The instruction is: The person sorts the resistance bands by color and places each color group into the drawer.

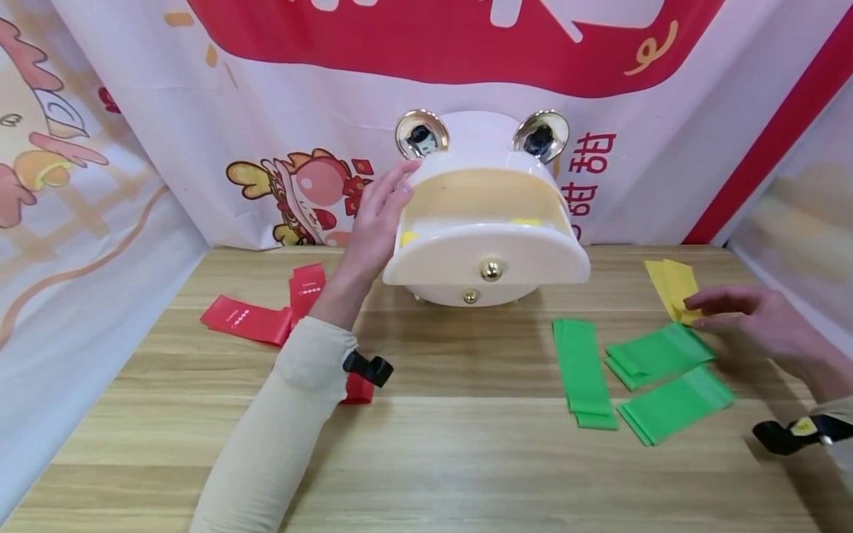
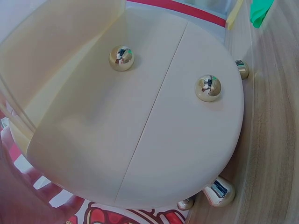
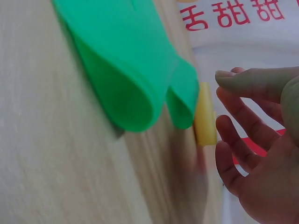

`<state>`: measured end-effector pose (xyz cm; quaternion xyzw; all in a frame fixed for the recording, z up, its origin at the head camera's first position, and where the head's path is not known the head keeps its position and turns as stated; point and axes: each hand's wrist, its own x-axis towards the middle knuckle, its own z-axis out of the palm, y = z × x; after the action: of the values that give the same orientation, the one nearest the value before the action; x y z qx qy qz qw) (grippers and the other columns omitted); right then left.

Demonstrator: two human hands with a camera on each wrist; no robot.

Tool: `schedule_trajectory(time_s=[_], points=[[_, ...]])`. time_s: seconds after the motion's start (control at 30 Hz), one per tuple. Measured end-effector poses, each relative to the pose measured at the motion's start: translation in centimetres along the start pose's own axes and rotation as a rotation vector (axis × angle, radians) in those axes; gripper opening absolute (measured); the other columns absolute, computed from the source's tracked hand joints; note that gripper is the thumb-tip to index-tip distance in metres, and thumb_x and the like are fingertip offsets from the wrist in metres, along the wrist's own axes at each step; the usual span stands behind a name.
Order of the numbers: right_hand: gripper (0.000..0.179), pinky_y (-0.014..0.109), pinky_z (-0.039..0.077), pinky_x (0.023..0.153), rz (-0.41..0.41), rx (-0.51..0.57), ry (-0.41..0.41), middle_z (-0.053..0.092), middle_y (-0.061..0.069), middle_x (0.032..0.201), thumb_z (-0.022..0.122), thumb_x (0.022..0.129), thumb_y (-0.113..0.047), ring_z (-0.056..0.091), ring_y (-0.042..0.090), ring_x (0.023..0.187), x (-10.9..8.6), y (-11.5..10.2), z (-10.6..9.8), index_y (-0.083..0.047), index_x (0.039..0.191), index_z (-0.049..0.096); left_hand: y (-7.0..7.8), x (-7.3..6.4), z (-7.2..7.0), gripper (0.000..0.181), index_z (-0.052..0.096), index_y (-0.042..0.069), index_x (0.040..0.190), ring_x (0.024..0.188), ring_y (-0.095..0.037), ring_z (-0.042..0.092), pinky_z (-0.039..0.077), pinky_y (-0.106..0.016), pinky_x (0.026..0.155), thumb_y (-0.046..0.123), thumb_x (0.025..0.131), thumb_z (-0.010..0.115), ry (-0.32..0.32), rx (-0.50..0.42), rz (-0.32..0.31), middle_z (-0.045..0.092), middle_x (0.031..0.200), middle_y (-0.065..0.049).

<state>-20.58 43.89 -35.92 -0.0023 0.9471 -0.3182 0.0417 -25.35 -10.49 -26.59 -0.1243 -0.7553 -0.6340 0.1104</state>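
A white rounded box (image 1: pixel 492 141) with round gold-rimmed mirrored pieces on top stands at the back. Its upper drawer (image 1: pixel 440 259) is pulled out, and bits of yellow show inside. My left hand (image 1: pixel 380 215) rests along the left side of the box, fingers extended; in the left wrist view those fingers (image 2: pixel 42 186) lie beside the rounded edge. At the right, my right hand (image 1: pixel 753 314) reaches to a yellow resistance band (image 1: pixel 671 285). Its thumb and fingers are apart in the right wrist view, beside the yellow band (image 3: pixel 205 114); contact cannot be told.
Several folded green resistance bands (image 1: pixel 660 355) lie in front of the yellow one. Red resistance bands (image 1: pixel 249 318) lie at the left, partly hidden by my left forearm. A printed cloth (image 1: pixel 320 96) hangs behind the wooden table (image 1: pixel 466 459).
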Motion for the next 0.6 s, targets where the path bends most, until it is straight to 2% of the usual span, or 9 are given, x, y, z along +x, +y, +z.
schedule_trajectory(time_s=[0.1,0.23,0.27,0.33,0.47,0.5,0.6], points=[[0.054,0.018,0.040,0.081,0.012,-0.034,-0.015,0.059,-0.038,0.104,0.075,0.099,-0.041,0.050,-0.016,0.094,0.4,0.4,0.1,-0.007,0.140,0.065,0.0,0.0,0.0,0.043,0.056,0.031,0.153,0.151,-0.020,0.032,0.048,-0.045,0.119,0.035,0.111,0.047,-0.001,-0.001,-0.002,0.034,0.164,-0.004],[0.056,0.024,0.039,0.083,0.020,-0.072,-0.030,0.067,-0.023,0.110,0.077,0.097,-0.041,0.048,-0.016,0.091,0.8,1.1,0.1,-0.006,0.139,0.066,0.0,0.0,0.0,0.043,0.057,0.032,0.153,0.150,-0.019,0.033,0.044,-0.046,0.122,0.035,0.111,0.047,0.002,-0.003,-0.005,0.035,0.164,-0.004],[0.056,0.025,0.040,0.083,0.022,-0.080,-0.035,0.071,-0.014,0.115,0.077,0.097,-0.040,0.049,-0.013,0.093,0.9,1.2,0.1,-0.005,0.139,0.066,0.0,0.0,0.0,0.043,0.057,0.032,0.153,0.150,-0.019,0.033,0.043,-0.046,0.122,0.035,0.111,0.047,0.004,-0.003,-0.006,0.035,0.163,-0.004],[0.056,0.030,0.043,0.086,0.031,-0.084,-0.047,0.073,0.008,0.126,0.077,0.098,-0.038,0.056,0.003,0.104,1.1,1.4,0.3,-0.003,0.140,0.065,0.0,0.0,0.0,0.043,0.057,0.031,0.153,0.150,-0.019,0.033,0.042,-0.046,0.123,0.035,0.111,0.047,0.007,-0.003,-0.007,0.035,0.163,-0.004],[0.055,0.039,0.043,0.088,0.055,-0.098,-0.055,0.060,0.033,0.141,0.075,0.099,-0.034,0.051,0.039,0.121,1.3,1.4,0.6,0.000,0.140,0.063,-0.1,0.0,0.0,0.042,0.057,0.033,0.152,0.150,-0.019,0.034,0.042,-0.046,0.123,0.035,0.111,0.047,0.007,-0.004,-0.008,0.035,0.163,-0.004],[0.054,0.040,0.043,0.087,0.060,-0.096,-0.053,0.060,0.034,0.141,0.074,0.100,-0.033,0.049,0.045,0.122,1.3,1.3,0.7,0.001,0.140,0.063,-0.1,0.0,0.0,0.042,0.057,0.033,0.152,0.150,-0.019,0.034,0.041,-0.046,0.123,0.035,0.111,0.047,0.007,-0.003,-0.009,0.035,0.163,-0.003],[0.052,0.034,0.042,0.083,0.074,-0.104,-0.031,0.065,0.031,0.136,0.074,0.100,-0.033,0.050,0.043,0.119,1.3,1.2,0.9,0.001,0.138,0.065,-0.1,0.0,0.0,0.042,0.058,0.034,0.152,0.150,-0.018,0.034,0.041,-0.046,0.123,0.036,0.111,0.047,0.008,-0.002,-0.014,0.035,0.163,-0.002]])
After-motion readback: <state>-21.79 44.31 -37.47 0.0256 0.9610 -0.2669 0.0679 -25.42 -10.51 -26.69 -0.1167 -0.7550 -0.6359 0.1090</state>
